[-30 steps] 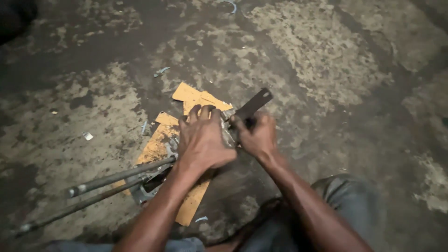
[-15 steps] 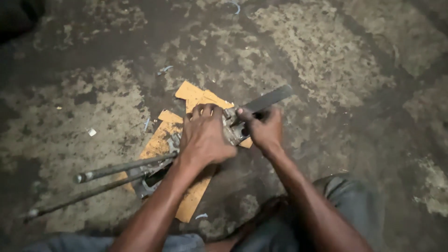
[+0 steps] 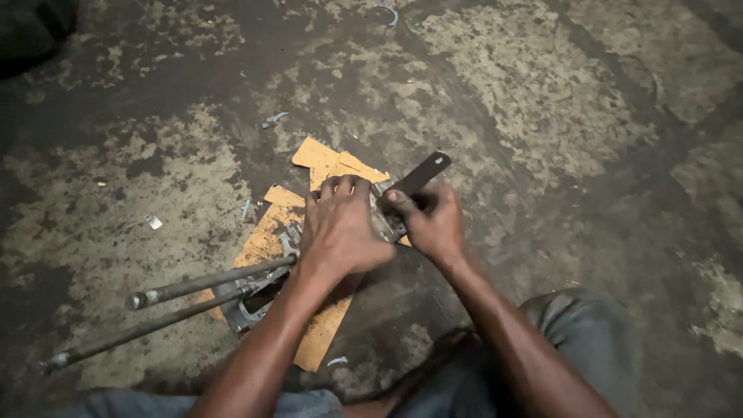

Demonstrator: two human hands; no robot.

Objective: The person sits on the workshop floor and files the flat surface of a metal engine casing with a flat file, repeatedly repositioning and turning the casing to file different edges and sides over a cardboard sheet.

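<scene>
My left hand [image 3: 340, 228] presses flat on a grey metal assembly [image 3: 246, 303] that lies on a torn piece of brown cardboard [image 3: 267, 240]. Two long threaded metal rods [image 3: 205, 282] stick out of the assembly toward the left. My right hand [image 3: 433, 220] is closed around a flat dark metal bar [image 3: 422, 174] with a hole at its far end; the bar points up and to the right. Both hands hide the part of the assembly where the bar meets it.
The floor is stained, worn concrete [image 3: 542, 101] with small scraps of debris [image 3: 154, 222] scattered on it. My knee in grey trousers [image 3: 588, 340] is at the lower right. A dark object [image 3: 31, 31] sits at the top left corner.
The flat bar swung from pointing up-right to nearly level toward the right, and has come back up-right now. My left hand stayed pressed on the assembly.
</scene>
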